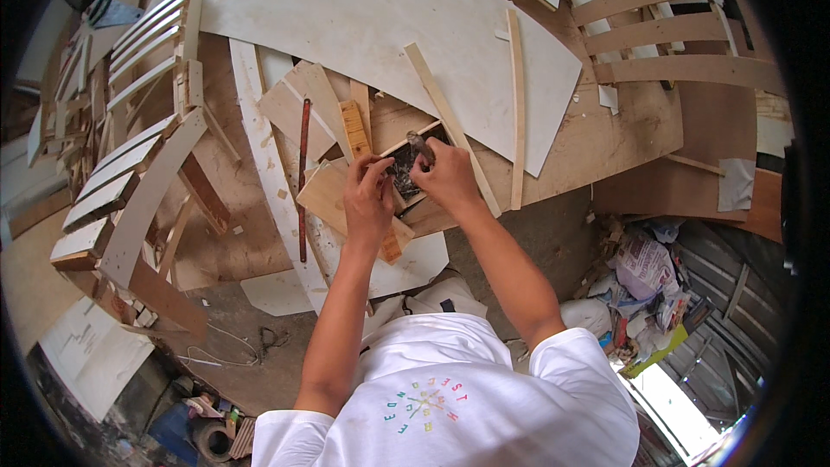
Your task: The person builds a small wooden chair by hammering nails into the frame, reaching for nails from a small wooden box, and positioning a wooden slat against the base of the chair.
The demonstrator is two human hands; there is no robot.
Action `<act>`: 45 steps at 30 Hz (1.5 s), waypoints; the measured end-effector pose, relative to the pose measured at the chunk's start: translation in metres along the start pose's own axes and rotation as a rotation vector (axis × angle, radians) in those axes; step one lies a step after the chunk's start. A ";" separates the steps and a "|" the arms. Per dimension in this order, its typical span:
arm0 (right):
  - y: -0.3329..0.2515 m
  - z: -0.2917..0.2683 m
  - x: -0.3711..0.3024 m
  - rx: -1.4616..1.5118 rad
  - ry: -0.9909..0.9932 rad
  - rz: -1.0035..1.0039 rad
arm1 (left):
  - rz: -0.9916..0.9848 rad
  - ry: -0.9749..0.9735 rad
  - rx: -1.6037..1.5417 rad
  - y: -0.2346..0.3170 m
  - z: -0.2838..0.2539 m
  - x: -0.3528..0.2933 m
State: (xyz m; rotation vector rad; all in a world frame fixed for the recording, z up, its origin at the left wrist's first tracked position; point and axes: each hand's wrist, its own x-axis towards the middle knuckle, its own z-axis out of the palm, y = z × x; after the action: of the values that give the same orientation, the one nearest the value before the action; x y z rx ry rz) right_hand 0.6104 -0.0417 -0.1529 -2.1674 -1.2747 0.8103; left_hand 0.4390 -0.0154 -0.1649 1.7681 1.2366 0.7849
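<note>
Person: white short-sleeved T-shirt (pixel 458 398), sleeves ending above the elbows. Ring of multicoloured letters printed on the shirt around a small star-shaped mark. Forearms bare; left hand (pixel 367 199) and right hand (pixel 448 177) ungloved. No watch or rings discernible.

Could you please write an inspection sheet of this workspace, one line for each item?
Surface: a brown plywood workbench, mostly covered by a large pale sheet.
Job's things: a small dark box of bits under both hands; a short wooden block beside it.
Clutter: loose wooden strips, a long reddish bar, offcuts.
Hands: left hand with fingers curled over the box; right hand gripping a small dark tool.
Cables: a thin cord on the floor.
Surroundings: slatted wooden frames on the left, bags and scraps on the right.
</note>
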 end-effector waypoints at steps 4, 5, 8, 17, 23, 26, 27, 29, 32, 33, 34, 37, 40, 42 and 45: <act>-0.001 -0.011 -0.010 0.240 0.005 0.148 | 0.011 -0.006 -0.057 0.002 -0.003 -0.001; 0.002 -0.012 -0.012 0.314 -0.008 0.157 | 0.021 -0.006 -0.081 0.002 -0.003 -0.001; 0.012 -0.012 -0.023 0.521 -0.022 0.163 | 0.003 0.000 -0.078 0.019 -0.005 -0.005; 0.008 -0.016 -0.035 0.709 -0.050 0.096 | -0.371 -0.230 -0.494 0.011 0.012 0.003; 0.015 -0.015 -0.033 0.561 -0.014 0.137 | -0.547 -0.128 -0.634 0.011 0.009 0.007; 0.010 -0.015 -0.035 0.501 0.064 0.150 | -0.528 -0.128 -0.825 0.009 0.003 0.008; 0.006 -0.017 -0.038 0.485 0.075 0.157 | -0.549 -0.131 -0.854 0.010 0.001 0.006; 0.000 -0.016 -0.043 0.527 0.091 0.164 | -0.583 -0.139 -0.910 0.015 -0.005 0.001; -0.012 -0.013 -0.060 0.620 0.093 0.118 | -0.591 -0.138 -0.932 0.023 -0.017 -0.011; -0.018 -0.014 -0.067 0.600 0.089 0.073 | -0.582 -0.138 -0.947 0.025 -0.022 -0.017; -0.029 -0.016 -0.076 0.579 0.083 0.027 | -0.575 -0.136 -0.963 0.027 -0.028 -0.023; -0.064 -0.017 -0.101 0.767 0.059 0.112 | -0.562 -0.126 -1.066 0.032 -0.048 -0.042; -0.077 -0.001 -0.125 0.837 0.078 0.094 | -0.528 -0.145 -1.051 0.033 -0.078 -0.065; -0.089 0.010 -0.142 0.837 0.107 0.027 | -0.478 -0.166 -0.993 0.032 -0.101 -0.078; -0.121 0.023 -0.172 0.887 0.114 0.029 | -0.296 -0.141 -0.842 0.037 -0.138 -0.100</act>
State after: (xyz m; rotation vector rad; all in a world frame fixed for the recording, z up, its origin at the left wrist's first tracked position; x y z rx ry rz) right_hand 0.4558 -0.1392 -0.0460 -1.4778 -0.6280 0.9981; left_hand 0.3070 -0.0792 -0.0706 0.9152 0.8523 0.8223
